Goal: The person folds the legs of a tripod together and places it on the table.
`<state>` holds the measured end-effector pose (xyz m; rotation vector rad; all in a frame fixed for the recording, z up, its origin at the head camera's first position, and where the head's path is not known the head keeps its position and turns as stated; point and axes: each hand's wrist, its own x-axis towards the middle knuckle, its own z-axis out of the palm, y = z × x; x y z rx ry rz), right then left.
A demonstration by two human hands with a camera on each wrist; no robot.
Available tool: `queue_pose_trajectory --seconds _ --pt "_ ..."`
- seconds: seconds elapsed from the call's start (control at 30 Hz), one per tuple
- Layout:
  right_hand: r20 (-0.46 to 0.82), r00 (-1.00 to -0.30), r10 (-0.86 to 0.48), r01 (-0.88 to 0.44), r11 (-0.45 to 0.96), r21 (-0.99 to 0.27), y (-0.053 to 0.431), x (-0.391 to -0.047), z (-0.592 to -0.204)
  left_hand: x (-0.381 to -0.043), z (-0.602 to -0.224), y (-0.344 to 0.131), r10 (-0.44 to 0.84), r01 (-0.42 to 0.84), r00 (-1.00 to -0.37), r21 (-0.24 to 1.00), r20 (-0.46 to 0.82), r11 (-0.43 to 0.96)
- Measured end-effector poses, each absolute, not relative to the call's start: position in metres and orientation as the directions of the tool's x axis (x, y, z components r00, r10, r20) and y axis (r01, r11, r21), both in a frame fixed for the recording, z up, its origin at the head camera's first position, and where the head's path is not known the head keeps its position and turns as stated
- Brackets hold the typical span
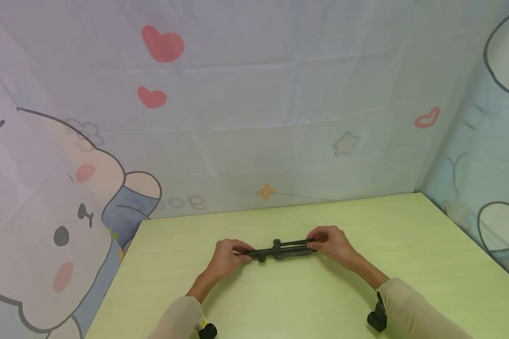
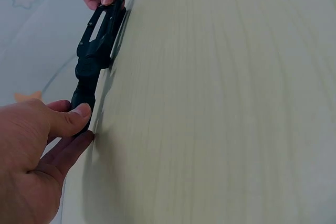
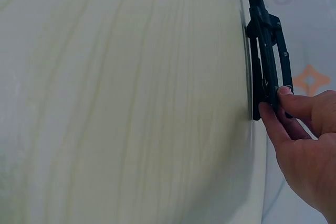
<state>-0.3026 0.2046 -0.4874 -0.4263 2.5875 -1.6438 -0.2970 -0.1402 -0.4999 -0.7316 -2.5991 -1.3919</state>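
A small black tripod (image 1: 276, 251) lies lengthwise between both hands, just over the table. My left hand (image 1: 225, 258) grips its narrower head end, with thumb and fingers around it in the left wrist view. At the other end my right hand (image 1: 334, 246) pinches the tips of the legs between thumb and fingers. The tripod's legs (image 3: 269, 61) stand slightly apart, with narrow gaps between them. Knobs stick out near its middle. Whether the underside touches the table is hard to tell.
A pale yellow-green wood-grain table (image 1: 322, 301) spreads under the hands. Behind it hangs a light cloth backdrop (image 1: 246, 155) with printed hearts and cartoon figures, continuing along both sides. Black wrist cameras (image 1: 377, 318) are strapped at the beige sleeves (image 1: 411, 306).
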Motion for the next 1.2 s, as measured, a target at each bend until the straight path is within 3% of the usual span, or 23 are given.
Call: queue_pose_trajectory --seconds 0.7,1.2 --pt "0.165 -0.934 -0.316 -0.290 0.407 -0.866 0.206 -0.305 -0.494 -0.298 -0.497 -0.137 0.381 0.437 -0.887 0.744 0.262 0.506" --pt "0.233 -0.891 -0.390 -0.406 0.452 -0.794 0.209 -0.313 -0.486 -0.307 -0.484 -0.151 0.521 0.477 -0.839 0.673 0.157 0.565"
